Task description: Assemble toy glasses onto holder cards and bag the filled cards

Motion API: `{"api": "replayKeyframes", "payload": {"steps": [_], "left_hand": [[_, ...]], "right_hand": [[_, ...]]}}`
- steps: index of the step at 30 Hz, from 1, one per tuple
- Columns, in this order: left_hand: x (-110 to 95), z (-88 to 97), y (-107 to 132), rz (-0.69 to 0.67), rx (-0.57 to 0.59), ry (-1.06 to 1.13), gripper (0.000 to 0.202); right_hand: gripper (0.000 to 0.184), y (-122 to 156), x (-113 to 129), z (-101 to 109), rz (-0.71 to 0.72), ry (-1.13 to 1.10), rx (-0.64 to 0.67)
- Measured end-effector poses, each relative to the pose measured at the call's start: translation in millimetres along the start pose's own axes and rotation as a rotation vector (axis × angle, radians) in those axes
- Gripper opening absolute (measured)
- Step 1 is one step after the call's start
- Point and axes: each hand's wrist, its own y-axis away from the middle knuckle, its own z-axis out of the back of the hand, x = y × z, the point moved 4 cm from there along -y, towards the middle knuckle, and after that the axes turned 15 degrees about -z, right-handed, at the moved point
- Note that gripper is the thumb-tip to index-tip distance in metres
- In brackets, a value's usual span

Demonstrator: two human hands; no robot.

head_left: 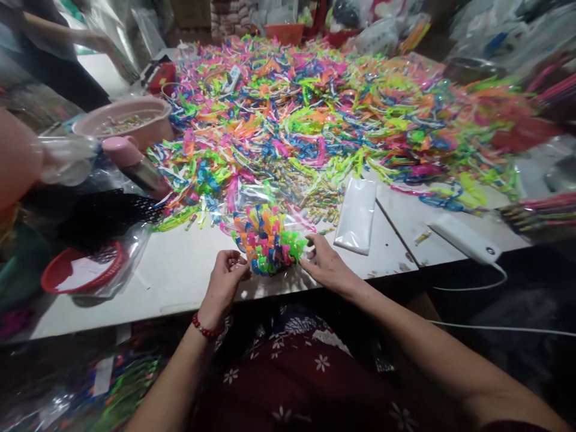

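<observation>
Currently the clear bag of bright plastic pieces (270, 243) sits at the near edge of the white bench (180, 291), between both hands. Left hand (226, 277) is at its left side, fingers curled, thumb close to forefinger; can't tell if they're pinching the film, too see-through. Right hand (327, 264) is at the right side by the green pieces, thumb and forefinger spread a bit; can't tell if they're gripping either. Far side is blocked: big multicoloured pile (306, 114) covers most of the bench and comes right up behind the bag. White packet (357, 216) lies flat just beyond the right hand; farther right, a white device (465, 239) near the edge, cable (504, 277) drooping off the front. Left side is crowded: red basket (53, 277) with white paper (83, 275) inside, black mesh (108, 213) behind it, pink-capped flask (135, 165) leaning at the pile's edge, pink basin (150, 123) of small bits past that. Another person's hand (127, 69) is up at far left, near a red item (162, 77), well apart from the bag.
</observation>
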Motion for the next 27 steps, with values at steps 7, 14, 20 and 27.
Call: {"api": "replayKeyframes", "payload": {"steps": [7,14,20,27], "left_hand": [[9,-7.4,-22,-0.098,0.028,-0.291,0.032],[-5,-6.2,-31,-0.302,-0.061,-0.618,0.022],[-24,1.9,-35,-0.313,-0.149,-0.609,0.017],[-59,16.5,-34,-0.505,-0.341,-0.751,0.020]], "right_hand": [[0.053,-43,-9,-9,-0.155,-0.217,0.068],[0.023,-69,-11,-15,-0.088,-0.302,0.029],[0.028,-67,30,5,0.111,-0.058,-0.137],[0.028,-62,65,13,0.259,-0.011,-0.194]]}}
